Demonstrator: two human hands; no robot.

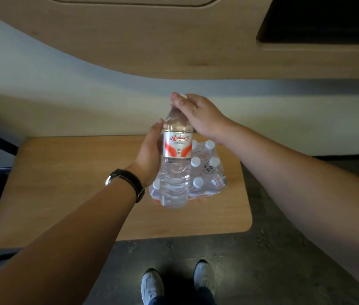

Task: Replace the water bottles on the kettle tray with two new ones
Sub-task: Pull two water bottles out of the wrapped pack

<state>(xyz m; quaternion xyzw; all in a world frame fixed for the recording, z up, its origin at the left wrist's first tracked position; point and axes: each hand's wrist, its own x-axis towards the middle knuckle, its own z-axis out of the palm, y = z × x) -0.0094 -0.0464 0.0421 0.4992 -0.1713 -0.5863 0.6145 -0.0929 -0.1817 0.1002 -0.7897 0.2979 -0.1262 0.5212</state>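
A clear water bottle (176, 159) with a white and red label hangs upright in the air above a low wooden table (64, 183). My right hand (198, 116) grips its neck and white cap from above. My left hand (150, 150), with a black watch on the wrist, wraps the left side of the bottle at label height. Behind and below the bottle stands a shrink-wrapped pack of water bottles (207, 172) with white caps, on the table. No kettle tray is in view.
A curved wooden panel (174, 40) with a dark opening (323, 18) at the upper right runs along the wall behind the table. The floor (273, 249) is dark. My two shoes (178, 282) stand close to the table's front edge.
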